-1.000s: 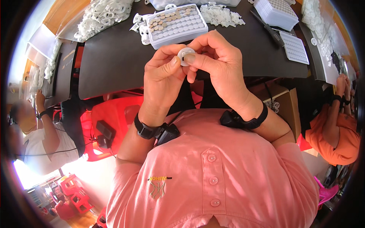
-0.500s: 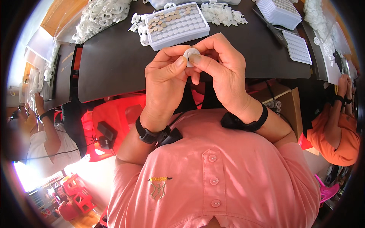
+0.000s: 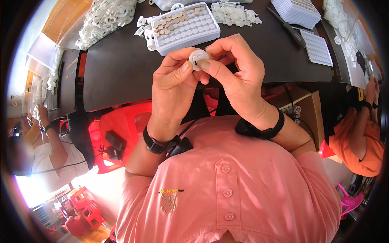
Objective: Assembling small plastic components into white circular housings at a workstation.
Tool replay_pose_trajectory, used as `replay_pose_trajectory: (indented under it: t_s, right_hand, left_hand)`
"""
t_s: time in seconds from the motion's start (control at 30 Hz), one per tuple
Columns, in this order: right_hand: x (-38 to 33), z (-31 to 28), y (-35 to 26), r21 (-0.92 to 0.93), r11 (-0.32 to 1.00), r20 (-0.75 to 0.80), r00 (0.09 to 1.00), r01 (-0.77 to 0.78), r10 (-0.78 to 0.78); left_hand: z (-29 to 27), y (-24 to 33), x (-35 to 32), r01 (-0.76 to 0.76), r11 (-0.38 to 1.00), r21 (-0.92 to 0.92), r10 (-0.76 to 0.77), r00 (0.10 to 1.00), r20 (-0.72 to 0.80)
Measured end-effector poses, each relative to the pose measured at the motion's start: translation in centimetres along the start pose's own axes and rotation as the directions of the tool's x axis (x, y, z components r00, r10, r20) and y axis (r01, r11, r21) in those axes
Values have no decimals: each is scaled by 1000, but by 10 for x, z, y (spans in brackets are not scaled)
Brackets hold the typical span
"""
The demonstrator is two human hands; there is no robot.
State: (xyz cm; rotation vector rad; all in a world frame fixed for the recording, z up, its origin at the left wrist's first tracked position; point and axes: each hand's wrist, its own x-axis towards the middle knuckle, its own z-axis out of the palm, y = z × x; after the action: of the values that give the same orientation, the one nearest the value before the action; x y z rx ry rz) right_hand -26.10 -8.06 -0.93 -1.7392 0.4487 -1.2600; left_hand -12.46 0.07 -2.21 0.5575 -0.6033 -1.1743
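Between both hands, above the near edge of the dark table, is a round white plastic piece with a small black slot. My left hand pinches its left side between thumb and fingers. My right hand grips it from the right, the thumb pressed on its face. Just beyond the hands stands a white tray of round pockets, some filled with flat, coin-like metal discs. White plastic parts lie against the tray's left side.
Heaps of white plastic parts lie far left, with more small pieces behind the tray. At right are stacked white trays, a dark-handled tool and a flat white tray. People work at both sides; a cardboard box stands below.
The round white piece has shifted slightly left and tipped so more of its face and black slot show. Both hands still hold it.
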Motion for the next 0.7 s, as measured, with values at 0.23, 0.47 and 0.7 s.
replay_pose_trajectory:
  t_s: [0.23,0.47,0.7]
  right_hand:
    - [3,-1,1,2,996,1,996,85,-85]
    - [3,-4,-2,5,994,31,994,105,-105]
    - [0,-10,-1,-23,997,76,995,73,-71]
  left_hand:
    - [-2,-2,0,-26,999,24,26,1000,17]
    - [3,0,-4,-4,999,42,5,1000,-10]
    - [3,-1,-4,-1,996,93,3,1000,-26]
